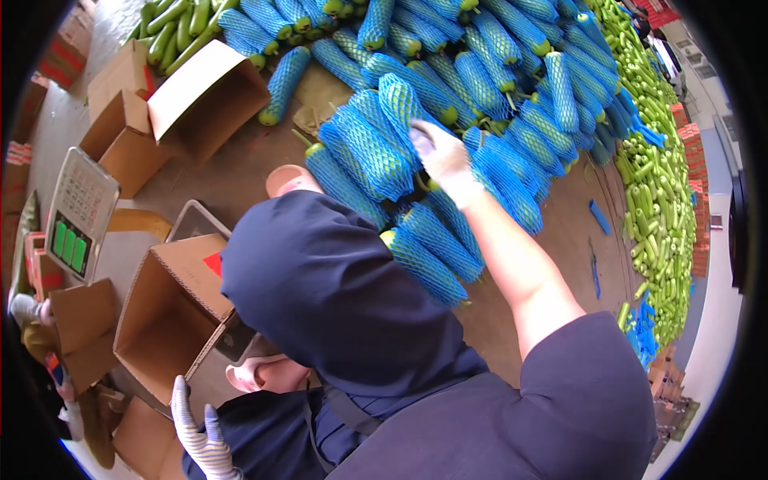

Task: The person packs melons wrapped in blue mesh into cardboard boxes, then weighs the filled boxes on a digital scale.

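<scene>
My right hand (444,160), in a pale glove with grey-purple fingertips, reaches over a heap of long green gourds sleeved in blue foam net. It is closed at the side of one net-sleeved gourd (400,104); part of the grip is hidden. Other sleeved gourds (372,152) lie just below and left of it. My left hand (202,436), in a striped glove, is low at the left with fingers apart and apparently nothing held. Its longest finger is by the lower corner of an open cardboard box (172,320). My knee in dark cloth (336,280) hides the middle.
A digital scale display (80,212) stands at the left, near more open cartons (204,96). Bare green gourds (180,36) lie at the top left. A long pile of green gourds (660,224) runs down the right. Another person's gloved hand (30,308) shows at the far left.
</scene>
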### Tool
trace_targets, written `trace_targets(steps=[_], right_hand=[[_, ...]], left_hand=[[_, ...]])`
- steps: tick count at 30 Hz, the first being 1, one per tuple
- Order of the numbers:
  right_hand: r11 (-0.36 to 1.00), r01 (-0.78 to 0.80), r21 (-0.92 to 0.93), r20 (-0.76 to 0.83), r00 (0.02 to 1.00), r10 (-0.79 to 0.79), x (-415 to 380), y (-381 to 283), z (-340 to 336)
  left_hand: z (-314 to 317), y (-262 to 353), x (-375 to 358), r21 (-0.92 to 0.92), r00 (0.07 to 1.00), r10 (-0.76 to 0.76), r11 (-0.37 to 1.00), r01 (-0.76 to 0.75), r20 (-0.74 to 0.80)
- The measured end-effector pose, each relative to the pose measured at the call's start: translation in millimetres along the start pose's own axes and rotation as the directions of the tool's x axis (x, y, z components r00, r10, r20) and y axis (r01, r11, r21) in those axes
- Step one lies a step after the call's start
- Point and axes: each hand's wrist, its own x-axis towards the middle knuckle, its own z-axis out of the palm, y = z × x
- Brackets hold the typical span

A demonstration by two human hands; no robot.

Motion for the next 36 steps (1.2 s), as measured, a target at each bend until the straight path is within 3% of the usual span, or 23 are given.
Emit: trace_targets(steps=[2,5,6,8,10,12,16,18,22,24,26,28,31,34,36], right_hand=[[0.976,-0.189,-0.106,0.037,0.980,0.194,-44,8,-36],[0.799,-0.203,-0.567,0.148,0.928,0.341,-111,54,-56],[0.770,-0.267,-0.579,0.189,0.875,0.445,-127,65,-55],[0.737,-0.139,-0.661,0.211,0.909,0.360,-146,63,-42],[0.632,-0.109,-0.767,0.190,0.903,0.386,-142,66,-23],[0.617,-0.198,-0.761,0.185,0.847,0.499,-130,59,-23],[0.642,-0.213,-0.736,0.212,0.828,0.518,-117,61,-30],[0.584,-0.297,-0.755,0.203,0.742,0.639,-107,59,-27],[0.513,-0.293,-0.807,0.149,0.740,0.656,-93,61,-18],[0.601,-0.233,-0.765,0.244,0.758,0.605,-94,56,-33],[0.775,-0.104,-0.623,0.342,0.855,0.390,-100,62,-71],[0.761,-0.100,-0.641,0.168,0.949,0.266,-114,68,-101],[0.533,-0.237,-0.812,0.154,0.794,0.588,-125,80,-118],[0.456,-0.304,-0.837,0.118,0.713,0.691,-119,72,-102],[0.479,-0.353,-0.804,0.107,0.706,0.700,-112,86,-100]], left_hand=[[2,1,5,-0.074,1.000,-0.012,0.997,0.013,0.018],[1,-2,14,-0.043,0.999,-0.010,0.999,0.009,-0.039],[2,-3,17,-0.047,1.000,-0.003,0.999,0.001,-0.029],[0,-3,21,-0.015,0.999,0.000,1.000,-0.001,-0.048],[1,1,22,0.030,0.999,0.019,0.999,-0.018,-0.035],[5,2,25,0.079,0.999,0.018,0.997,-0.015,-0.042],[5,-3,20,0.064,0.999,0.014,0.998,-0.013,-0.029],[5,1,16,0.010,1.000,-0.003,1.000,0.003,0.000],[8,-7,10,-0.007,1.000,0.026,1.000,-0.026,-0.013],[6,-6,6,-0.025,1.000,0.027,0.999,-0.027,0.011],[2,-6,3,-0.046,1.000,0.014,0.999,-0.013,0.019],[0,-10,4,-0.066,1.000,0.006,0.998,-0.004,0.029],[-4,-8,8,-0.076,1.000,-0.001,0.997,0.000,-0.015],[-6,5,15,-0.019,0.999,0.017,1.000,-0.018,-0.029],[-8,5,15,-0.121,0.999,-0.021,0.993,0.017,-0.033]])
